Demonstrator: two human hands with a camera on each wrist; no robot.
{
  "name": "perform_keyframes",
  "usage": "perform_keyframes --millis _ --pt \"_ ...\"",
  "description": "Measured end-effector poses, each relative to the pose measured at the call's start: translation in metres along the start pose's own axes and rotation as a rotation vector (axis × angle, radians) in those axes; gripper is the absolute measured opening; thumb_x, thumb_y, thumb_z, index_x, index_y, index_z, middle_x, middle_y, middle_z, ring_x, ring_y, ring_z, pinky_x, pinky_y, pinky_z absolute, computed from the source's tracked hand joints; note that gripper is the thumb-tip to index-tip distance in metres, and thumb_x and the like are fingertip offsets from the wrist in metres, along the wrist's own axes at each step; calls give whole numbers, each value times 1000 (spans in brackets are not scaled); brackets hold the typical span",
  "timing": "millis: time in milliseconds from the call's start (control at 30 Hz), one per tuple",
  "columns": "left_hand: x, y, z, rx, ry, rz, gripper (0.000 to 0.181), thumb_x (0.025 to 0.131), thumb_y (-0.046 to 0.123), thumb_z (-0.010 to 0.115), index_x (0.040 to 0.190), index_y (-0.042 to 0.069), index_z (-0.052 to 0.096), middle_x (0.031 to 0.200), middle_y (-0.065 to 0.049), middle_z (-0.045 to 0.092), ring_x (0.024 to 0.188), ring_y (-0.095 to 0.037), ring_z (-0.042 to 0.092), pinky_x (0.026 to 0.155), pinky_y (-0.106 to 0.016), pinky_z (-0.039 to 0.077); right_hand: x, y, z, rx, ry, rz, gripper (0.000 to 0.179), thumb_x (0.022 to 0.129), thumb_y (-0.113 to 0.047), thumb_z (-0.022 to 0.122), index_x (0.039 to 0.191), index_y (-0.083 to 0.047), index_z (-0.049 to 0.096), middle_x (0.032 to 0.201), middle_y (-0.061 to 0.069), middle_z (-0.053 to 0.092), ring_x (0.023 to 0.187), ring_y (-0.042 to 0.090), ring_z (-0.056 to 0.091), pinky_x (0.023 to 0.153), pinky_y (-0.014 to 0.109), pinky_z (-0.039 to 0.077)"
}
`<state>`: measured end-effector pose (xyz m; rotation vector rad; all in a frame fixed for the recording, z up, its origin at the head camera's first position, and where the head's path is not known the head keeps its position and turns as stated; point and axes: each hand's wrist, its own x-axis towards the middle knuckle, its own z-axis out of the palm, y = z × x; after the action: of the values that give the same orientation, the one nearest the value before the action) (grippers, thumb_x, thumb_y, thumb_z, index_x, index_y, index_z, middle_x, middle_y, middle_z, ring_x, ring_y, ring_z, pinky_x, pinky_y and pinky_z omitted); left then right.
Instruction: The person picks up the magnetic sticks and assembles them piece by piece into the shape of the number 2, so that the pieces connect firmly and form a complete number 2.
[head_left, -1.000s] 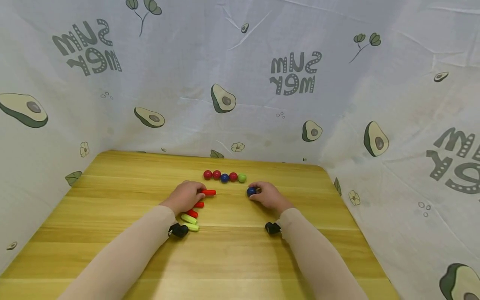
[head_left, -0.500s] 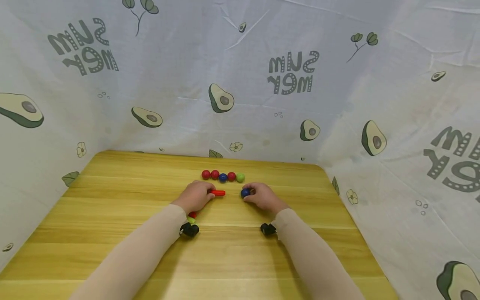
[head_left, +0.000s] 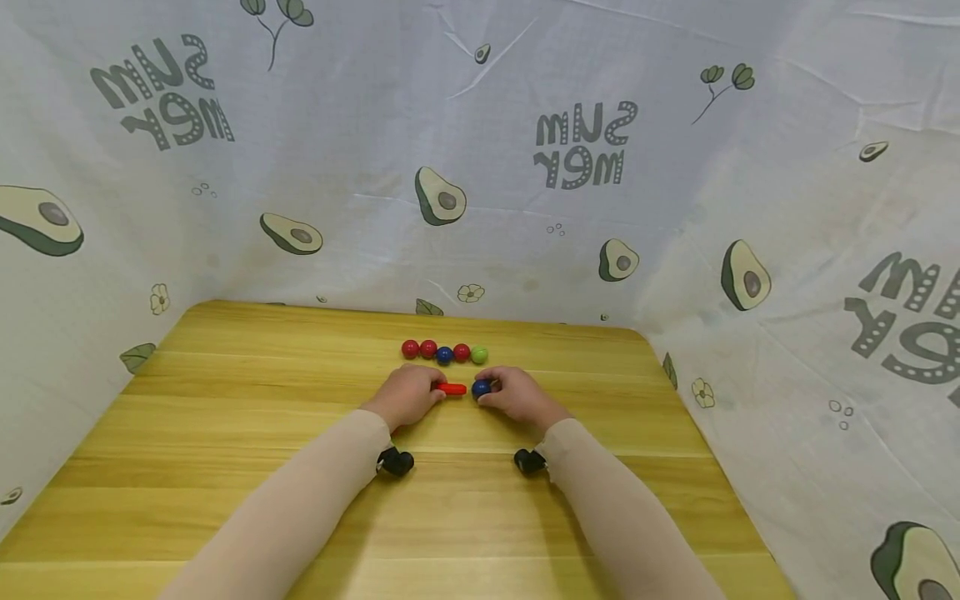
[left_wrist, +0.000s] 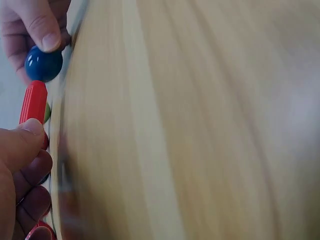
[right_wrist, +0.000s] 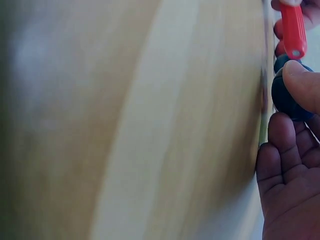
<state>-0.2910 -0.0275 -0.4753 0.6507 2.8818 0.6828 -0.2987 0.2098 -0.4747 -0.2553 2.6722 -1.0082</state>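
Observation:
My left hand [head_left: 407, 394] pinches a ridged red plastic stick [head_left: 454, 389] between thumb and fingers, its free end pointing right. Facing it, my right hand [head_left: 522, 395] holds a shiny blue ball [head_left: 480, 388] by thumb and fingertips. A narrow gap shows between stick and ball in the head view. In the left wrist view the tip of the red stick [left_wrist: 34, 102] lines up with the blue ball [left_wrist: 44, 65], and whether they touch I cannot tell. The right wrist view shows the stick's round end [right_wrist: 295, 50] just above the dark blue ball [right_wrist: 285, 97].
Behind the hands, a row of balls runs across the wooden table [head_left: 300, 500]: red ones [head_left: 409, 348], a blue one [head_left: 444, 356] and a light green one [head_left: 479, 355]. A patterned cloth [head_left: 480, 167] hangs round the table's back and sides. My left forearm covers the nearer sticks.
My left hand has carried the red stick to the right, and my right hand has brought the blue ball left, closing the gap between them. The other sticks have become hidden under the left arm.

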Motion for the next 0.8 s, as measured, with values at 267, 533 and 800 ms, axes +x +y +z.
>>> perform_keyframes --millis 267,533,800 --pt "3 6 6 -5 35 27 25 103 29 69 123 14 75 116 -3 76 111 -28 65 108 -45 50 0 -3 1 -8 13 8 38 95 -18 80 132 -14 71 112 6 71 96 19 61 96 38 55" --pt "5 5 8 -29 33 16 26 103 29 70 123 13 75 116 -3 75 111 -27 64 108 -46 50 0 -1 1 8 17 1 37 94 -16 81 130 -13 72 112 6 72 95 17 62 94 36 56" --pt "7 -1 6 -55 41 17 29 103 29 70 126 13 74 117 -3 75 109 -25 65 107 -44 51 -1 2 -2 2 23 14 38 94 -18 81 131 -13 71 115 7 71 98 20 62 99 40 56"
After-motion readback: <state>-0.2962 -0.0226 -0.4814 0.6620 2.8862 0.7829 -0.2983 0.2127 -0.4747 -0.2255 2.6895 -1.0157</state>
